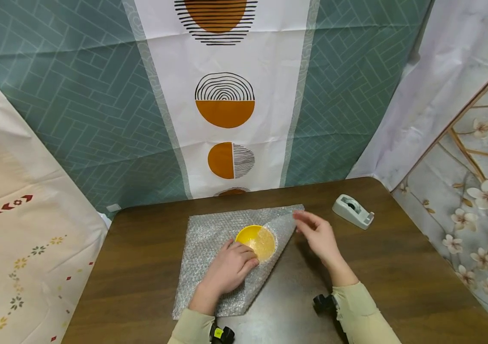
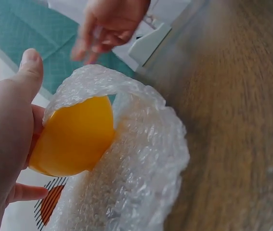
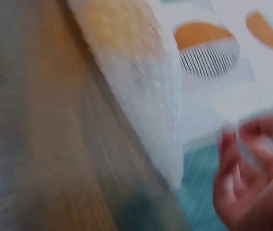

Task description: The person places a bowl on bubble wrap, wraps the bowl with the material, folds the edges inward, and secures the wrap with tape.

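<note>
A yellow bowl [image 1: 249,235] sits on a sheet of bubble wrap [image 1: 203,248], whose right part is folded over the bowl's right side. My left hand [image 1: 231,267] rests on the near-left part of the bowl; in the left wrist view its thumb [image 2: 29,67] sticks up straight, apart from the bowl [image 2: 78,139], and some fingers are hidden behind it. My right hand [image 1: 319,236] hovers by the wrap's far right corner. In the blurred right wrist view, its loosely bent fingers [image 3: 228,149] stand apart from the wrap's tip [image 3: 167,168], with nothing visible held.
A white tape dispenser [image 1: 353,211] stands at the back right of the brown wooden table [image 1: 141,267]. Patterned cloths [image 1: 244,62] hang behind the table and along both sides. Black straps with small devices [image 1: 222,334] sit at both wrists.
</note>
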Motion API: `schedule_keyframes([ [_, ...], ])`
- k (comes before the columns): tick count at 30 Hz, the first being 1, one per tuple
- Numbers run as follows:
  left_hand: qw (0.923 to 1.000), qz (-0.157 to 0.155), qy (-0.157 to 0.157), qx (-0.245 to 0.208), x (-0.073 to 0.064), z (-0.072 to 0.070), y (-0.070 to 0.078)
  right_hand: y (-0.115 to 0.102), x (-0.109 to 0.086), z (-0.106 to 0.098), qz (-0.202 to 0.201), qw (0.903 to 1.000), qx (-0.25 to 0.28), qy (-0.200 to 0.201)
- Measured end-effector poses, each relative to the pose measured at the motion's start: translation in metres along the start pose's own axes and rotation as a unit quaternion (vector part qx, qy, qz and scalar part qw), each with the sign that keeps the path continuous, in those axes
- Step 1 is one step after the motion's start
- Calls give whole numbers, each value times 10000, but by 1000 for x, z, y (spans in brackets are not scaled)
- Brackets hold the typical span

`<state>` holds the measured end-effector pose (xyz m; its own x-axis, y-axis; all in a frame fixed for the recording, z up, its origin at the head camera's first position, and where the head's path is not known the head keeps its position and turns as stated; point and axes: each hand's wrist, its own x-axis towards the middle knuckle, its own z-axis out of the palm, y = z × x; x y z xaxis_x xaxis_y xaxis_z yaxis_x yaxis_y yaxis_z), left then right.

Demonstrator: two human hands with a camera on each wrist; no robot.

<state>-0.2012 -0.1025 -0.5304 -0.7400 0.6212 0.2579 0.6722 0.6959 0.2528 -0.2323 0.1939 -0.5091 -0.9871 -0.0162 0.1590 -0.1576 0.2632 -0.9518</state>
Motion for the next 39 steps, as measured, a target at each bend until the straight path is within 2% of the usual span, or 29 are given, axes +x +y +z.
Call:
schedule_keyframes([
  [2,10000,-17,-8,-10,1,-1,0,8,12,-7,634,9939,658,615],
  [4,10000,-24,6,-24,1,-2,-1,15,21,-11,1171,9834,1087,865],
  [6,10000,-17,15,-26,0,-2,-1,20,27,-12,1570,9755,1318,795],
  [9,10000,26,32,-16,-1,0,-1,26,32,-9,1911,9679,1526,572],
  [13,10000,22,-15,-5,-4,1,0,31,32,0,1937,9707,1373,360],
  [17,9999,-33,-93,-62,-6,2,2,37,31,5,1856,9790,820,214],
  [22,10000,31,53,-55,-4,4,2,38,31,5,1717,9842,371,199],
  [35,9999,52,-46,-156,0,1,1,40,35,-3,1850,9822,89,310],
  [39,9998,52,-122,-175,-2,-1,2,41,35,-4,1872,9813,284,338],
])
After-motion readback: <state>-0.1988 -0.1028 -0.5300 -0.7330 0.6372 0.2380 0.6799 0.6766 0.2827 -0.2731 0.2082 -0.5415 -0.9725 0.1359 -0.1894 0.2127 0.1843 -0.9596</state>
